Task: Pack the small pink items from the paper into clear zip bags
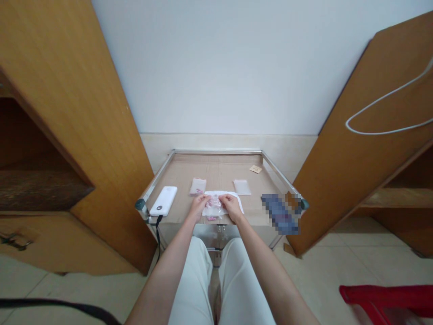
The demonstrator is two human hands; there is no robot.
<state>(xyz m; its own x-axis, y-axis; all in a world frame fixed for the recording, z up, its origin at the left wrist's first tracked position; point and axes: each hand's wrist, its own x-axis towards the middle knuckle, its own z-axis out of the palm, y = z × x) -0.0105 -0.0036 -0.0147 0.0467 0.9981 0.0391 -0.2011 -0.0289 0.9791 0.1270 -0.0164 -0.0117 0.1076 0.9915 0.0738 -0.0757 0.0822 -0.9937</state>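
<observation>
As the left hand (pixel 198 207) and right hand (pixel 232 206) pinch a clear plastic bag (pixel 213 208), a white power bank (pixel 163 201) lies to their left.

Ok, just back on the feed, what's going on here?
A seated person has both bare hands at work: the left hand and right hand are on a clear plastic bag of small pink items, over a white sheet on a cardboard-topped metal cart. Two small packets lie beyond, and a white power bank sits to the left.
</observation>
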